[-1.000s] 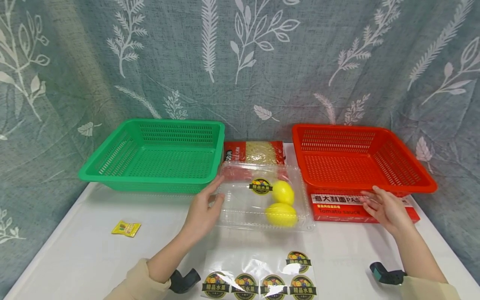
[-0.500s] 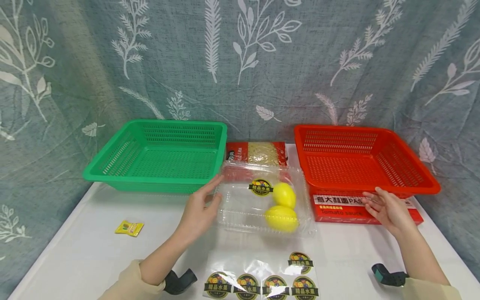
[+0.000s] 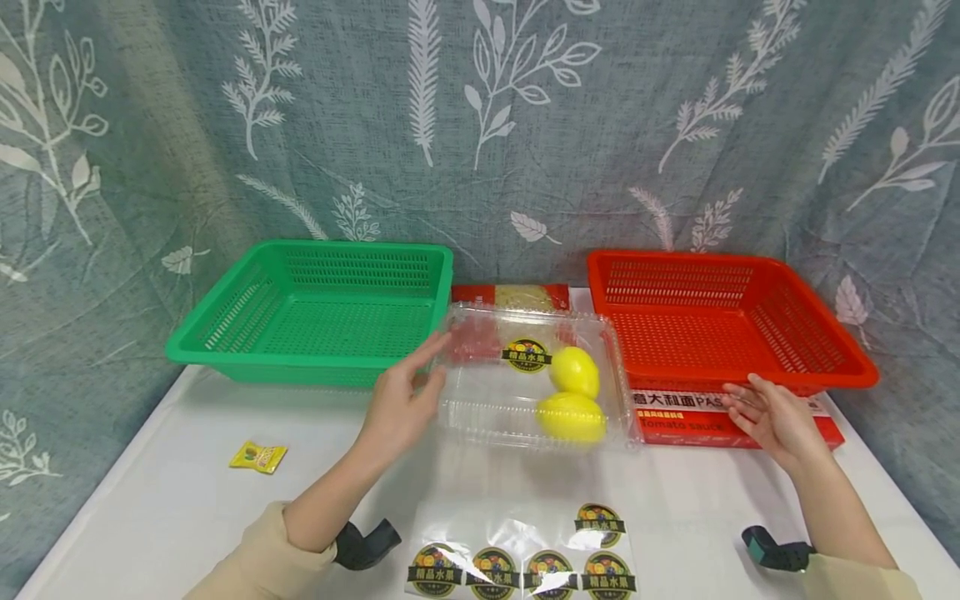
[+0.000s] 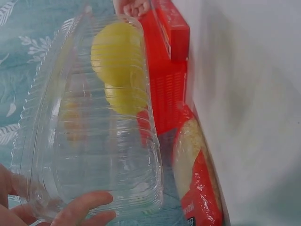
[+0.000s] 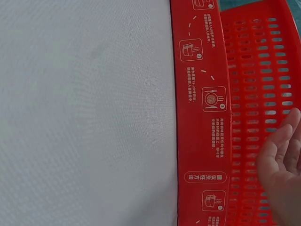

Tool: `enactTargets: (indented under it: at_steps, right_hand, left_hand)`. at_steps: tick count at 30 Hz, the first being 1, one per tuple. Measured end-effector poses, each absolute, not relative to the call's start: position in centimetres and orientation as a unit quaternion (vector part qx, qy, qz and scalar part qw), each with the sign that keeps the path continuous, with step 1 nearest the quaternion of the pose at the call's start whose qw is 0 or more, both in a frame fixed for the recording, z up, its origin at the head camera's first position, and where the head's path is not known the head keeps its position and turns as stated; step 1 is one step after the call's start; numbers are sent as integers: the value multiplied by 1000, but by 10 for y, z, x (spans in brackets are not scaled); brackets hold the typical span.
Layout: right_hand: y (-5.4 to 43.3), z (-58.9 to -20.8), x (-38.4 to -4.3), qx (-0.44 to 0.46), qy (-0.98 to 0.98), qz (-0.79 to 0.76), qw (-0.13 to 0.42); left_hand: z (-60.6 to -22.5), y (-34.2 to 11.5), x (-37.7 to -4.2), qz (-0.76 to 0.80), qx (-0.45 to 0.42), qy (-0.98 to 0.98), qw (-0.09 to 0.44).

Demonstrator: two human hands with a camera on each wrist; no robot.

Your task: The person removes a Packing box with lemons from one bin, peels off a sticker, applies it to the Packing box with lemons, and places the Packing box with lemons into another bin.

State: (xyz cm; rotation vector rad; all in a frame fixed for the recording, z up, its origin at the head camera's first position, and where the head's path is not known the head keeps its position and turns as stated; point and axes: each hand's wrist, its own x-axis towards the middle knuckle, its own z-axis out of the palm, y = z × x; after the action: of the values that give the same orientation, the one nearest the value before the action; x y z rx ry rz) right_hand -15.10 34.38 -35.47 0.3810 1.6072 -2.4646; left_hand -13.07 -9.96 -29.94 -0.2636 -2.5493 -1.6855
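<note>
My left hand [image 3: 401,408] grips the left end of a clear plastic clamshell box [image 3: 480,396]; in the left wrist view its fingers [image 4: 82,207] wrap that end. The box is lifted off the table. Two yellow lemons, one [image 3: 575,372] behind the other [image 3: 572,418], lie at its right end. On the lid is a round black fruit sticker [image 3: 527,356]. My right hand [image 3: 783,421] hangs loosely curled at the front of the red basket [image 3: 675,375], over a red pasta box [image 3: 686,427]. Nothing shows between its fingers [image 5: 282,136].
A green basket [image 3: 285,372] stands at the back left. Behind the clamshell lies a red bag of pasta [image 3: 525,296], partly covered by it. A small yellow wrapped packet [image 3: 258,457] is at the left. A sheet of stickers [image 3: 517,512] lies at the front middle.
The clamshell with the lemons has risen and gone slightly back and right in my left hand, covering more of the pasta bag. My right hand has stayed in place.
</note>
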Motion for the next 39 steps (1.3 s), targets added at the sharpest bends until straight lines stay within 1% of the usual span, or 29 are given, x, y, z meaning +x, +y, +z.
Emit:
enactTargets:
  at_steps: [5, 12, 19, 27, 32, 39]
  right_hand:
    - [343, -354, -152, 131, 539, -827, 89]
    - [344, -353, -152, 132, 528, -834, 91]
    - [344, -353, -151, 133, 501, -851, 85]
    - [344, -353, -153, 129, 502, -851, 83]
    - [343, -353, -154, 124, 510, -847, 81]
    - [345, -353, -155, 132, 505, -848, 90]
  left_hand:
    - [-298, -96, -139, -552, -85, -828, 43]
    - [-293, -88, -154, -553, -82, -826, 75]
    - [-283, -77, -166, -559, -67, -824, 71]
    - [-276, -64, -182, -558, -70, -822, 88]
    - [-272, -55, -190, -561, -66, -821, 88]
    - [-272, -39, -201, -554, -68, -824, 96]
